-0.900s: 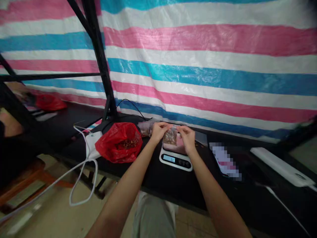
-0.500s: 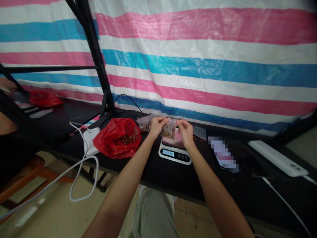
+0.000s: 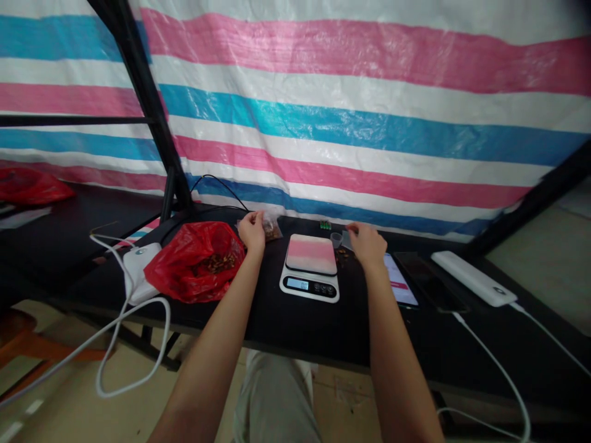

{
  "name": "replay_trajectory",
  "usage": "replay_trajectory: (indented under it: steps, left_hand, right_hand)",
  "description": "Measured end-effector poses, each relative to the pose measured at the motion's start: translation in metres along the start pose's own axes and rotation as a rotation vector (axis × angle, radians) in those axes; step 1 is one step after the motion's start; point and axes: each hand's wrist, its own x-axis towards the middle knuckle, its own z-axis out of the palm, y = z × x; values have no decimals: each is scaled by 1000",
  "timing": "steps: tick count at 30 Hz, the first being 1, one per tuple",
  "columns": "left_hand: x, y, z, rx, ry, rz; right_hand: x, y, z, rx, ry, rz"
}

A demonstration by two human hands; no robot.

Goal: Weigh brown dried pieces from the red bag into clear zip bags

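My left hand [image 3: 252, 231] is closed at the back of the table on a small clear plastic bag [image 3: 272, 229] filled with brown bits. Between my arms stands a white kitchen scale [image 3: 310, 268] with a bare shiny top and a lit display. On its right side my right hand [image 3: 369, 246] pinches the edge of a flat clear plastic bag [image 3: 347, 240]. A small clear cup [image 3: 336, 239] and some loose brown bits [image 3: 341, 255] lie between the scale and that hand. Left of my left arm, an open red plastic bag [image 3: 194, 261] holds more brown bits.
A lit phone [image 3: 401, 282], a dark phone [image 3: 431, 283] and a white power strip [image 3: 474, 278] lie on the right. Green batteries [image 3: 325, 225] sit behind the scale. A white box with a cable [image 3: 138, 271] is at the left, near a black post [image 3: 143, 92].
My hands have parted. The left carried the filled bag from above the scale to the left back; the right moved to the flat bag. The view shifted right.
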Motion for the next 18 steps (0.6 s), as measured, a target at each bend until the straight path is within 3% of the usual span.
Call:
replay_trajectory:
  steps: [3, 5, 10, 18]
  left_hand:
    - [0, 0, -5, 243, -63, -65]
    - [-4, 2, -5, 348, -53, -16]
    - [-19, 13, -3, 566, 84, 166]
    - [-22, 15, -1, 521, 23, 194]
  right_hand:
    - [-3, 15, 3, -301, -184, 74]
    - [-5, 16, 7, -383, -222, 92]
    - [-5, 7, 14, -410, -248, 56]
    - [-5, 3, 22, -395, -149, 22]
